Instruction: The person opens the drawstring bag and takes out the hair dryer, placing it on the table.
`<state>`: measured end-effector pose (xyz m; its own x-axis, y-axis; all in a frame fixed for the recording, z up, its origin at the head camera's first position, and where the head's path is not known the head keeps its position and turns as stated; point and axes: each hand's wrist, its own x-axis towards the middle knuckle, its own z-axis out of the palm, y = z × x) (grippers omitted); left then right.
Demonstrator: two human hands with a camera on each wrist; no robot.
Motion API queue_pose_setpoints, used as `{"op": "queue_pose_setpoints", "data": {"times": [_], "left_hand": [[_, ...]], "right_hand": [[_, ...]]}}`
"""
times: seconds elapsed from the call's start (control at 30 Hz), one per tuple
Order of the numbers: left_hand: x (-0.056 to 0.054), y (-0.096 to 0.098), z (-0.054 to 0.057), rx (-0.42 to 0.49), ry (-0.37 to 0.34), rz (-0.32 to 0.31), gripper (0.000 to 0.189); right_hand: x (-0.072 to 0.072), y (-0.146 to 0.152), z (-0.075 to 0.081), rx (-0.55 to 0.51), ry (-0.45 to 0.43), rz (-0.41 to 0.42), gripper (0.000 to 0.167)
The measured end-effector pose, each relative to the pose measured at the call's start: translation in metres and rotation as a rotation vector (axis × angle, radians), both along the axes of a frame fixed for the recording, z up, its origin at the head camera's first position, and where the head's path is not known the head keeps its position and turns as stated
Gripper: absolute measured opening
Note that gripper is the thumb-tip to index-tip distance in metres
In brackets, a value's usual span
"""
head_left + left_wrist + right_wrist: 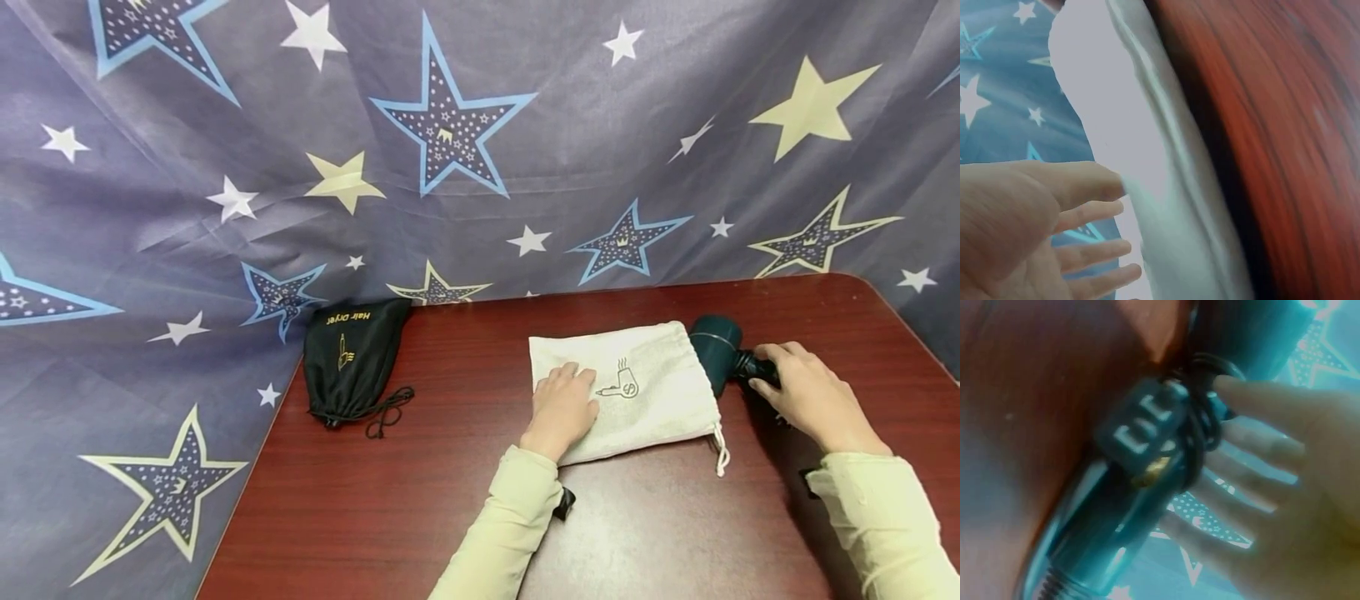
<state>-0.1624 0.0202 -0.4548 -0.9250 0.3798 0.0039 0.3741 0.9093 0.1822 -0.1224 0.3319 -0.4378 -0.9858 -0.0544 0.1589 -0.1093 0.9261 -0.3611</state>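
Observation:
A white drawstring pouch [667, 392] printed with a hair dryer outline lies on the table. My left hand [562, 408] rests on its left end, fingers fairly straight; in the left wrist view the thumb touches the white cloth [1172, 206]. Against the pouch's right, drawstring end is a dark teal hair dryer [716, 346]. The right hand [813, 396] holds its handle, thumb on one side and fingers on the other. Up close, a cord loop and black plug [1138, 434] lie along the handle [1110, 525]. That view is blurred.
A black drawstring pouch [352, 358] lettered "Hair Dryer" lies at the table's left rear, its cord trailing right. The reddish-brown table [360, 517] ends at a star-patterned curtain [480, 233] along the back and left.

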Motion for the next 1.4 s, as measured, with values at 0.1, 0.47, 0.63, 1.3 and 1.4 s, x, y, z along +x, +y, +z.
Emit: {"op": "queue_pose_setpoints", "data": {"times": [0.1, 0.47, 0.63, 1.3, 1.4], "left_hand": [[0.005, 0.01, 0.007, 0.036, 0.014, 0.04, 0.041], [0.022, 0.026, 0.001, -0.059, -0.019, 0.059, 0.053], [0.021, 0.021, -0.004, -0.1, -0.008, 0.059, 0.057], [0.018, 0.022, -0.004, -0.11, -0.014, 0.053, 0.054], [0.018, 0.027, -0.002, -0.112, 0.001, 0.05, 0.051]], "right_hand": [[-0.001, -0.001, 0.002, -0.006, 0.011, 0.009, 0.042], [-0.002, 0.002, 0.0, -0.018, 0.066, 0.02, 0.044], [-0.004, 0.002, 0.0, -0.021, 0.078, -0.032, 0.045], [0.005, 0.036, -0.008, 0.0, -0.019, -0.066, 0.052], [0.007, 0.038, -0.01, -0.004, -0.037, -0.067, 0.051]]}}
